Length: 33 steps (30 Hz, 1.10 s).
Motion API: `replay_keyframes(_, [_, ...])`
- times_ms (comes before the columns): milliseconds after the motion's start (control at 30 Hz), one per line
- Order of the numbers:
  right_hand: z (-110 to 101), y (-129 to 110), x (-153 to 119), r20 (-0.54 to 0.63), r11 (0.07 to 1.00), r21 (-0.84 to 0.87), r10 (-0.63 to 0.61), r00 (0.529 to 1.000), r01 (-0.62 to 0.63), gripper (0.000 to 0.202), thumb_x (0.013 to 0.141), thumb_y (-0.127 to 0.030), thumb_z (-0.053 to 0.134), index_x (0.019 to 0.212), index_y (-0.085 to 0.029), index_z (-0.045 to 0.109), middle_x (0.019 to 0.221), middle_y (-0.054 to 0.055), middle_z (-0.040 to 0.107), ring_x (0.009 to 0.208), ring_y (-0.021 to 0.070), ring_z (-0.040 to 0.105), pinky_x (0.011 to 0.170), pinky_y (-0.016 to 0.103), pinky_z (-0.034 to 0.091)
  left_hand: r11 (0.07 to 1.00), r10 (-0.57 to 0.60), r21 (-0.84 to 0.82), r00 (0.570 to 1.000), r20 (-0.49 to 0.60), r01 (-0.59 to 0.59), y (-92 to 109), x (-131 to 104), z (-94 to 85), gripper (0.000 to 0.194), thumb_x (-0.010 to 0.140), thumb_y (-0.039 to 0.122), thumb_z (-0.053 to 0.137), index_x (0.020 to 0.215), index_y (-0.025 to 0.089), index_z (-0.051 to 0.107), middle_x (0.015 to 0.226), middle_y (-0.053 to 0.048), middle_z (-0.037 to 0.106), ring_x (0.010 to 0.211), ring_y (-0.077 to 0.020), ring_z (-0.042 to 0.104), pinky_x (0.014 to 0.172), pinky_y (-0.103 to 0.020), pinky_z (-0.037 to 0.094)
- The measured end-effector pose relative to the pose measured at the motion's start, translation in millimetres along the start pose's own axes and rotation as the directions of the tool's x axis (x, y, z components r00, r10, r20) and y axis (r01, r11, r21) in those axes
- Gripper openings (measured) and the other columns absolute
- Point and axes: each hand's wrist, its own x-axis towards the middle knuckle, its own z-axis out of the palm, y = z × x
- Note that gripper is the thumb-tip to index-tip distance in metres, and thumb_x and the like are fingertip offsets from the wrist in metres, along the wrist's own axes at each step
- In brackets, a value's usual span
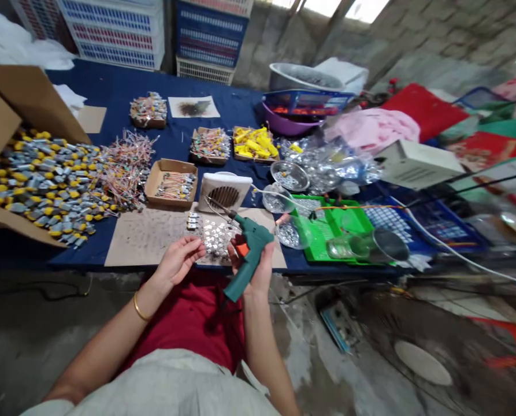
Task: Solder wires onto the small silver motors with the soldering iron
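Note:
My right hand point(262, 271) is wrapped around a dark green soldering gun point(254, 242) with an orange trigger. Its thin metal tip points up and left, in front of a small white box with a slatted grille point(225, 192). To the left, my left hand point(182, 258) has its thumb and fingertips pinched together; whatever may be between them is too small to make out. Just beyond those fingertips lies a pile of small shiny metal pieces point(216, 234) on a cardboard sheet point(140, 234). A short row of small motors point(192, 221) sits beside the pile.
A carton point(28, 101) of yellow-ended motors point(45, 179) stands left, beside tangled wires point(125, 164). Small cardboard trays hold wired parts point(175, 185) and yellow pieces point(255, 143). To the right are clear bowls point(288, 232), a green basket point(320, 237) and a white cable point(440, 242). A fan point(422, 361) stands lower right.

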Motion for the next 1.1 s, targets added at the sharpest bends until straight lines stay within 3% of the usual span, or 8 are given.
replay_keyframes(133, [-5, -8, -11, 0.021, 0.993, 0.119, -0.002, 1.000, 0.000, 0.048, 0.078, -0.066, 0.065, 0.099, -0.023, 0.071, 0.089, 0.002, 0.076, 0.083, 0.0175, 0.073, 0.085, 0.039, 0.061, 0.998, -0.036, 0.057, 0.998, 0.052, 0.033, -14, -7, 6.3, 0.022, 0.067, 0.014, 0.081, 0.076, 0.013, 0.060, 0.074, -0.001, 0.068, 0.068, -0.0091, 0.066, 0.071, -0.020, 0.057])
replay_keyframes(333, [-7, -18, -26, 0.104, 0.990, 0.115, -0.098, 0.990, 0.085, 0.054, 0.076, -0.069, 0.065, 0.110, -0.028, 0.069, 0.096, 0.001, 0.075, 0.088, 0.0201, 0.072, 0.093, 0.048, 0.056, 0.982, -0.012, 0.188, 1.000, 0.018, 0.008, -24, -11, 13.5, 0.032, 0.064, 0.019, 0.085, 0.074, 0.014, 0.055, 0.072, -0.002, 0.068, 0.067, -0.0105, 0.067, 0.070, -0.024, 0.058])
replay_keyframes(567, [-2, -19, -19, 0.113, 0.985, 0.082, -0.162, 0.980, 0.153, 0.060, 0.070, -0.067, 0.072, 0.117, -0.031, 0.066, 0.096, -0.001, 0.075, 0.085, 0.0198, 0.072, 0.091, 0.051, 0.057, 0.969, -0.151, 0.211, 0.985, 0.083, 0.131, -18, -16, 14.6, 0.031, 0.063, 0.019, 0.086, 0.076, 0.012, 0.059, 0.075, -0.005, 0.070, 0.064, -0.0106, 0.067, 0.063, -0.021, 0.058])
replay_keyframes(700, [-3, -19, -17, 0.115, 0.985, 0.102, -0.148, 0.982, 0.137, 0.060, 0.068, -0.065, 0.075, 0.118, -0.032, 0.065, 0.097, -0.001, 0.075, 0.083, 0.0194, 0.072, 0.088, 0.051, 0.058, 0.959, -0.205, 0.224, 0.969, 0.134, 0.172, -14, -18, 9.1, 0.038, 0.063, 0.022, 0.087, 0.088, 0.012, 0.060, 0.077, -0.005, 0.071, 0.064, -0.0116, 0.068, 0.062, -0.023, 0.059])
replay_keyframes(933, [1, -18, -24, 0.117, 0.995, 0.019, -0.103, 0.988, 0.102, 0.054, 0.071, -0.069, 0.070, 0.108, -0.029, 0.068, 0.094, 0.000, 0.076, 0.085, 0.0208, 0.072, 0.089, 0.051, 0.058, 0.928, -0.075, 0.373, 0.984, 0.160, 0.010, -18, -14, 5.3, 0.048, 0.062, 0.034, 0.088, 0.094, 0.012, 0.060, 0.075, -0.004, 0.070, 0.063, -0.0123, 0.066, 0.061, -0.025, 0.057])
replay_keyframes(1100, [7, -13, -30, 0.154, 0.997, -0.007, -0.075, 0.985, 0.077, 0.055, 0.073, -0.070, 0.067, 0.111, -0.030, 0.067, 0.097, 0.000, 0.075, 0.089, 0.0218, 0.072, 0.089, 0.048, 0.059, 0.815, 0.037, 0.560, 0.978, 0.206, -0.149, -23, -9, 8.7, 0.040, 0.067, 0.041, 0.081, 0.087, 0.012, 0.065, 0.067, -0.001, 0.065, 0.057, -0.0111, 0.061, 0.055, -0.023, 0.051])
